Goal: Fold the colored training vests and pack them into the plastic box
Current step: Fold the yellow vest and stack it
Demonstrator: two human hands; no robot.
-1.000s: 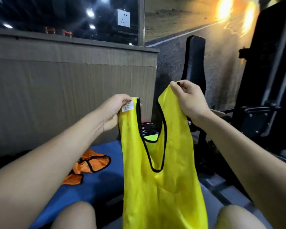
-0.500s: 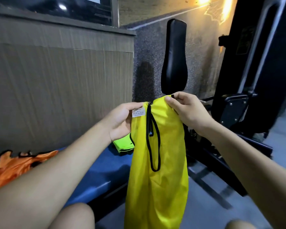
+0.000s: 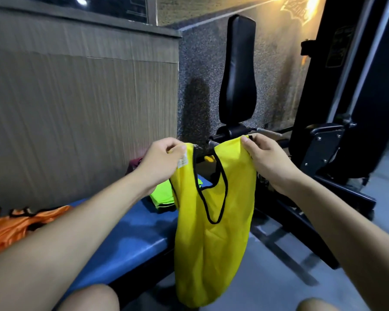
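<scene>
Hands up, both pinching: left hand (image 3: 161,159) grips one shoulder strap of the yellow vest (image 3: 213,232), right hand (image 3: 265,160) the other, vest hanging between them beside the blue surface (image 3: 126,239). Straps now spread apart, where half a second ago they sat nearly together.

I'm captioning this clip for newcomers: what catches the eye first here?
The bright yellow vest hangs centre frame, its shoulder straps pinched by the left hand and right hand. Behind it on the blue bench lie a neon green vest and, far left, orange vests.
</scene>
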